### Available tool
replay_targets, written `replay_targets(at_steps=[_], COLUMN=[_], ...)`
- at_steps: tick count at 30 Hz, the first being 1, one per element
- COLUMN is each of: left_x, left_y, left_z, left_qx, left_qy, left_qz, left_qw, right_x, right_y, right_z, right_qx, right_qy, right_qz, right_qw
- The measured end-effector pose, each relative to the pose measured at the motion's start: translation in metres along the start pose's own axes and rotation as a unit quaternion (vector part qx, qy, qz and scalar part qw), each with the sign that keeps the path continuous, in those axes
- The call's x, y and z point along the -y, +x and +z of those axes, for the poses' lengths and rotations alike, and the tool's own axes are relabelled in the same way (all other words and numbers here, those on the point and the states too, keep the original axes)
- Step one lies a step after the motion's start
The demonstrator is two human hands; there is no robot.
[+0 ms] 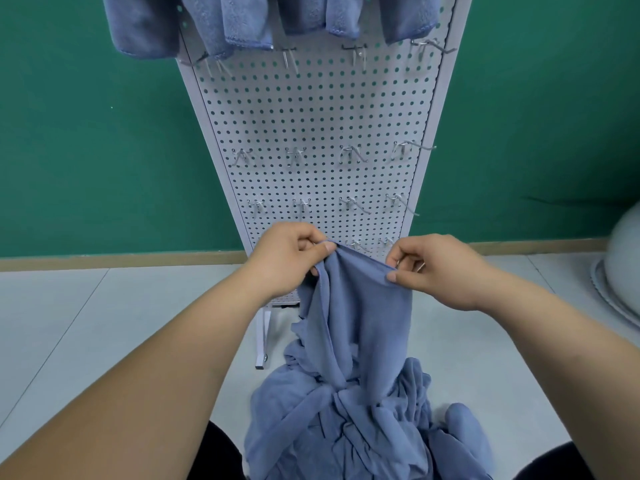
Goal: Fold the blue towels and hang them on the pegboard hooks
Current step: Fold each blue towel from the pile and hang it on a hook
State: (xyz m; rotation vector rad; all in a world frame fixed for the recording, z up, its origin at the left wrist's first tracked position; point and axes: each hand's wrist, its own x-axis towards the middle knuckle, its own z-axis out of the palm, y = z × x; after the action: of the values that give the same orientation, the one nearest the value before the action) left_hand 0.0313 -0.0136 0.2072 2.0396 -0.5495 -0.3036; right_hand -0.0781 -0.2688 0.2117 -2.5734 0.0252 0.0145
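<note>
Since the blue towel [360,317] hangs limp from its upper hem, pinched by thumb and curled fingers of the left hand [287,261] and the right hand [436,268] over the floor heap [346,427] before the pegboard [311,116], it seems light, soft, best gripped at corners.

arms: 2 outstretched | left hand [287,263] — pinching | right hand [438,271] — pinching

Blue towel [360,317] soft matt terry cloth; pegboard [311,126] painted perforated metal, matt; hooks [353,155] shiny bare wire; floor [104,313] smooth tile.
</note>
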Motion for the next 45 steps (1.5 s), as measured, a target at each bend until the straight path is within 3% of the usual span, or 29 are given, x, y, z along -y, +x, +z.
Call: replay_targets(at_steps=[4, 8, 11, 16, 20, 24, 28, 31, 37, 45], left_x=[0.007, 0.018, 0.022, 0.022, 0.020, 0.012, 0.000, -0.011, -0.018, -0.021], left_y=[0.006, 0.012, 0.013, 0.012, 0.010, 0.006, 0.000, -0.008, -0.017, -0.019], left_z=[-0.012, -0.021, -0.021, -0.015, -0.011, -0.003, 0.011, 0.022, 0.037, 0.038], left_qx=[-0.076, -0.164, -0.184, -0.163, -0.129, -0.078, -0.046, -0.023, 0.017, 0.027], left_qy=[-0.019, 0.044, 0.101, 0.209, 0.208, 0.164, 0.027, -0.071, -0.205, -0.256], left_qz=[-0.030, -0.038, -0.039, -0.012, 0.009, 0.005, -0.004, -0.006, -0.015, 0.010], left_qw=[0.996, 0.985, 0.977, 0.964, 0.969, 0.983, 0.999, 0.997, 0.978, 0.966], right_x=[-0.005, -0.016, -0.023, -0.007, 0.021, 0.034, 0.038, 0.034, 0.033, 0.031], right_y=[-0.001, -0.004, -0.005, -0.012, -0.020, -0.025, -0.024, -0.019, -0.015, -0.010], right_z=[-0.009, -0.021, -0.028, -0.028, -0.025, -0.017, -0.009, 0.000, 0.008, 0.016], right_qx=[-0.018, -0.068, -0.118, -0.149, -0.097, -0.025, 0.021, -0.033, -0.098, -0.135], right_qy=[-0.058, -0.084, -0.060, 0.121, 0.263, 0.272, 0.217, 0.139, 0.085, 0.096], right_qz=[0.010, 0.041, 0.064, 0.047, 0.017, 0.001, -0.026, -0.031, -0.060, -0.033], right_qw=[0.998, 0.993, 0.989, 0.980, 0.960, 0.962, 0.976, 0.989, 0.990, 0.986])
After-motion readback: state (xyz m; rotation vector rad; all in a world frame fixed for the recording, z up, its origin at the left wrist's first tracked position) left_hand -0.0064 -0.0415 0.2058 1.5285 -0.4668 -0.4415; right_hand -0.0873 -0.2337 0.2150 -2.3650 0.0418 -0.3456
